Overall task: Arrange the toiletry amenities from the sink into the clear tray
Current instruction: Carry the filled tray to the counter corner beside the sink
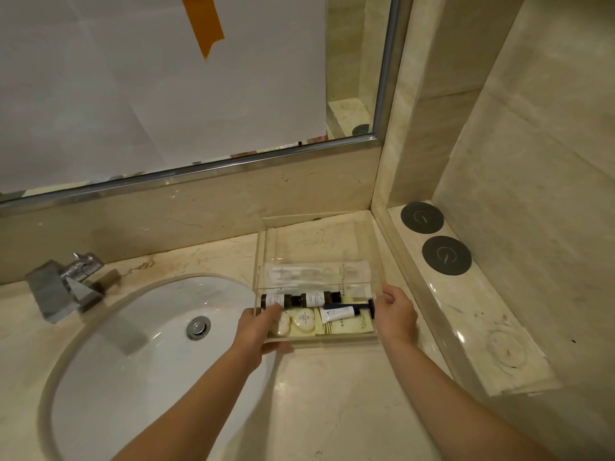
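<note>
The clear tray (pixel 327 338) stands on the marble counter to the right of the sink (pixel 146 354). Inside lie two dark bottles with white labels (pixel 301 299), a white tube with a dark cap (pixel 342 312), two pale wrapped soaps (pixel 294 324) and yellow sachets (pixel 346 327). A clear lid (pixel 316 261) stands tilted up over the tray's back half. My left hand (pixel 258 332) grips the tray's left end, thumb over the wall. My right hand (pixel 397 314) grips the tray's right end, fingers curled on the edge.
A chrome tap (pixel 66 287) stands at the sink's back left, and a drain plug (pixel 198 328) sits in the basin. A mirror covered with white paper lines the back wall. Two dark round coasters (pixel 434 236) lie on a raised ledge to the right.
</note>
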The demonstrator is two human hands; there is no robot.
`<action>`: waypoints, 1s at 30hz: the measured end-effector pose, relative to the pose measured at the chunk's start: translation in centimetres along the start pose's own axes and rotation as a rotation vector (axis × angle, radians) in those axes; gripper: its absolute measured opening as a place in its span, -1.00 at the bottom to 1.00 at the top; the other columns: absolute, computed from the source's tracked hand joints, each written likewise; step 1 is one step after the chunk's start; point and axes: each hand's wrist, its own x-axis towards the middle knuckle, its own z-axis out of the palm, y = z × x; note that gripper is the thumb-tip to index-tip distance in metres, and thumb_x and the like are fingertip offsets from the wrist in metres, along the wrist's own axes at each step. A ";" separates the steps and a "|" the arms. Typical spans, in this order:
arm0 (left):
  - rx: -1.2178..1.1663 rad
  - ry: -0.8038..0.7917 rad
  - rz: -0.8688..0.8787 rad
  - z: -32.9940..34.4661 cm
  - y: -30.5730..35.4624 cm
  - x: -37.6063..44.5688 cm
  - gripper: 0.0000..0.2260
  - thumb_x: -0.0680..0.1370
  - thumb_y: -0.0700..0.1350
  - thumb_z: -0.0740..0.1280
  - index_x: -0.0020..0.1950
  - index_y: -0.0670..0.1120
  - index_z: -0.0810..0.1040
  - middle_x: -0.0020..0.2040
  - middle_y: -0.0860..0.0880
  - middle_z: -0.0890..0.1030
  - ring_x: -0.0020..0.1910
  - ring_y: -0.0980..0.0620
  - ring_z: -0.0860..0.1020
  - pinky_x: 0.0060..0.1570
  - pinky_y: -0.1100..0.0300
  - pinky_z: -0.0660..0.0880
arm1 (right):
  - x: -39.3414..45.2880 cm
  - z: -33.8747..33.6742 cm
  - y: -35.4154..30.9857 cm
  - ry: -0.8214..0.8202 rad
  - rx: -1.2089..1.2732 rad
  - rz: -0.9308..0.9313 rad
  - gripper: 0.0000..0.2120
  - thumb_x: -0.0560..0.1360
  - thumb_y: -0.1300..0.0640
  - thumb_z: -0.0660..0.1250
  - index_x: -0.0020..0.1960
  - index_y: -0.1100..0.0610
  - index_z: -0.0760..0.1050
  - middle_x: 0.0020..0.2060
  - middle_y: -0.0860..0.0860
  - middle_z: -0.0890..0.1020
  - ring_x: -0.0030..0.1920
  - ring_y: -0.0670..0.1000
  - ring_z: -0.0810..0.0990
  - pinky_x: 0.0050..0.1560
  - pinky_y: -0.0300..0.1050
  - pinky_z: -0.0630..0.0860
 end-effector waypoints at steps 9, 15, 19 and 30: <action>-0.159 0.115 -0.026 1.3 0.0 2.7 -0.51 0.44 -0.16 0.46 0.29 -0.18 0.34 0.17 -0.21 0.47 0.02 -0.27 0.61 -0.34 0.05 0.63 | -0.1 2.0 2.1 -0.043 0.014 0.255 -0.47 0.27 -0.36 0.17 -0.21 0.11 0.51 -0.36 0.06 0.67 -0.36 0.12 0.65 -0.19 0.13 0.66; -0.150 0.169 -0.076 1.4 0.5 4.3 -0.49 0.32 -0.01 0.50 0.16 -0.20 0.47 0.14 -0.26 0.51 -0.03 -0.29 0.61 -0.40 -0.02 0.61 | -2.0 2.6 -0.1 -0.071 0.095 0.348 -0.51 0.26 -0.16 0.52 -0.13 0.11 0.32 -0.25 0.05 0.59 -0.47 0.07 0.64 -0.22 0.13 0.67; -0.106 0.193 -0.080 1.6 0.7 5.3 -0.47 0.31 0.01 0.50 0.18 -0.18 0.45 0.13 -0.27 0.50 0.00 -0.30 0.58 -0.44 -0.02 0.60 | -1.5 3.7 0.2 -0.031 0.135 0.373 -0.42 0.20 -0.14 0.57 -0.02 0.12 0.33 -0.05 0.08 0.58 -0.55 0.03 0.63 -0.30 0.11 0.67; -0.230 0.121 0.003 2.1 3.2 4.3 -0.54 0.49 -0.26 0.32 0.37 -0.13 0.30 0.08 -0.20 0.51 -0.04 -0.26 0.61 -0.35 -0.03 0.64 | -0.2 5.5 -0.8 -0.013 0.388 0.392 -0.29 0.37 0.00 0.50 0.40 0.20 0.28 -0.32 0.02 0.63 -0.31 0.08 0.72 -0.09 0.06 0.67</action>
